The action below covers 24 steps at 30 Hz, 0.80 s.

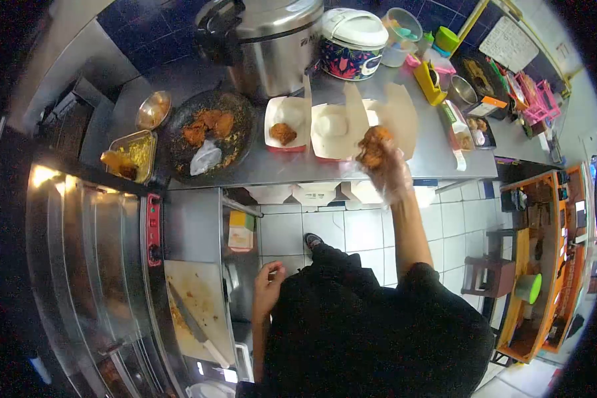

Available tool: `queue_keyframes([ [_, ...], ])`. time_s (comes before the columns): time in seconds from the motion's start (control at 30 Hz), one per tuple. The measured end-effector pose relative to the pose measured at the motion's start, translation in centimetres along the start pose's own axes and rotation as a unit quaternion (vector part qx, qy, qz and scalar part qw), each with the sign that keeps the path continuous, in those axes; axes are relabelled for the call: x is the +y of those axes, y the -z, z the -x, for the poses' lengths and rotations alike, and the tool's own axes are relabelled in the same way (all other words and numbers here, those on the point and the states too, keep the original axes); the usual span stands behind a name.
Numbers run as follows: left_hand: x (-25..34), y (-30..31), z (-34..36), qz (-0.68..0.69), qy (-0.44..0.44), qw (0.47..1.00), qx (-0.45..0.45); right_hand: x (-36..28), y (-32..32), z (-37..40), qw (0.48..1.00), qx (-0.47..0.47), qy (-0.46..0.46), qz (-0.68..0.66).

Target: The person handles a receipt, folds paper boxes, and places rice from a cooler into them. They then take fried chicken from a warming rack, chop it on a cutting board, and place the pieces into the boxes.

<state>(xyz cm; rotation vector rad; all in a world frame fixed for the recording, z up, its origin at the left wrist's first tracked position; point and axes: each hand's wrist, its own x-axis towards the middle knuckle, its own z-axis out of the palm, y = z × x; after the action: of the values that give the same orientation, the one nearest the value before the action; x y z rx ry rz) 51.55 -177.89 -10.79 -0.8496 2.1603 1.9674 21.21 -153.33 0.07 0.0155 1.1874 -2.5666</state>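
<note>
My right hand (390, 174), in a clear plastic glove, holds a piece of fried chicken (376, 146) over the front of the rightmost open box (404, 123). The middle box (326, 140) holds white rice (331, 123). In the left box (298, 142) a fried piece (283, 133) lies beside rice. Farther left, a black stone-like plate (179, 159) bears several fried pieces (209, 124) and a crumpled clear plastic piece (205, 158). My left hand (269, 284) hangs low beside my body, bare, its fingers curled; whether it holds anything is hidden.
A steel rice cooker (272, 56) and a patterned cooker (351, 56) stand behind the boxes. A metal bowl (154, 109) and a tray of yellow food (139, 151) sit left. A knife (196, 325) lies on the cutting board (209, 285); a stool (487, 276) stands right.
</note>
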Motion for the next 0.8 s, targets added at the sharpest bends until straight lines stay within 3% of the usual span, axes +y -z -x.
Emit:
queue_keyframes([
  [0.13, 3.0, -2.1, -1.8, -0.019, 0.002, 1.0, 0.005, -0.4, -0.7, -3.2, 0.99, -0.079, -0.07, -0.095],
  [0.3, 3.6, -3.2, -2.4, -0.017, 0.005, 1.0, 0.009, 3.2, -2.9, -6.7, 0.99, 0.012, -0.142, 0.001],
  [0.33, 3.5, -3.4, -2.2, -0.01, 0.014, 1.0, 0.017, 2.0, -4.4, -6.8, 0.958, 0.048, -0.125, 0.254],
  [0.37, 3.5, -3.5, -2.1, -0.004, 0.023, 0.999, 0.024, 1.5, -5.2, -7.1, 0.863, 0.08, -0.095, 0.49],
  [0.4, 3.4, -3.5, -1.9, -0.003, 0.025, 0.999, 0.031, 2.6, -3.8, -8.8, 0.863, 0.073, -0.098, 0.49],
  [0.47, 3.4, -3.7, -1.5, -0.021, 0.039, 0.998, 0.033, 5.7, 0.2, -13.5, 0.645, 0.023, -0.099, 0.757],
  [0.5, 3.6, -3.9, -1.2, -0.019, 0.044, 0.998, 0.037, 5.5, -0.3, -14.3, 0.63, -0.056, -0.116, 0.766],
  [0.53, 4.1, -4.0, -1.0, -0.018, 0.043, 0.998, 0.034, 5.1, -0.6, -14.6, 0.627, -0.061, -0.121, 0.767],
  [0.6, 4.4, -4.4, -0.7, -0.012, 0.048, 0.998, 0.032, 4.2, -0.7, -15.4, 0.543, -0.207, -0.14, 0.802],
  [0.67, 4.2, -4.3, -0.7, 0.024, 0.077, 0.997, 0.014, 10.3, 7.7, -21.5, 0.508, -0.124, -0.114, 0.845],
  [0.7, 3.3, -4.1, -0.9, 0.001, 0.05, 0.999, 0.013, 13.2, 11.7, -24.4, 0.49, -0.081, -0.104, 0.862],
  [0.73, 3.9, -3.9, -0.6, 0.011, 0.057, 0.998, 0.016, 11.2, 9.8, -22.4, 0.482, -0.088, -0.107, 0.865],
  [0.8, 4.9, -3.5, 0.0, -0.005, 0.052, 0.997, 0.05, 5.2, 6.3, -17.3, 0.513, 0.03, -0.004, 0.858],
])
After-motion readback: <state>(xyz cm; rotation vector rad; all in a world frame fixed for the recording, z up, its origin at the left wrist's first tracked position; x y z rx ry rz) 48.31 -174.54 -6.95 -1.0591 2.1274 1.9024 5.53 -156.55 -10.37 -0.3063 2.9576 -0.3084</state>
